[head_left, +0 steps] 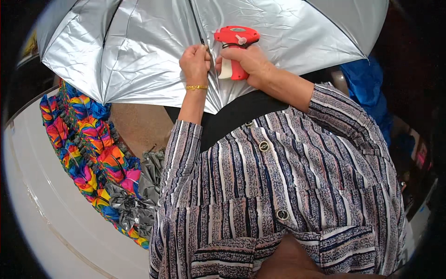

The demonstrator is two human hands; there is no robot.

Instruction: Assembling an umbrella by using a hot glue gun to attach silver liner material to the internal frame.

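Holding a thin, dark umbrella rib (197,25) in fully curled fingers, the left hand (194,61) sits near the middle of the wide, silver-lined umbrella canopy (148,56); I cannot tell from my feed whether its fingertips pinch anything else. Just beside it, the right hand (251,63) is wrapped around the grip of a red plastic tagging gun with a cream trigger (238,35), and I cannot tell how far that trigger is squeezed. The gun stands over the fabric, its top toward the far side, with only a narrow strip of silver between the two hands. My widest room is bare lining left of the left hand and more of it right of the gun. The canopy's near edge comes to a point over black cloth (241,109) below the hands, and its left edge reaches a bundle of rainbow-coloured, pleated fabric (96,132). Crumpled silver-grey fabric (134,204) lies beside that bundle, close to the left sleeve. Past it, I have the smooth, curved white surface (35,186) clear out to the rim. Bright blue fabric (369,93) hangs just under the canopy's right corner.
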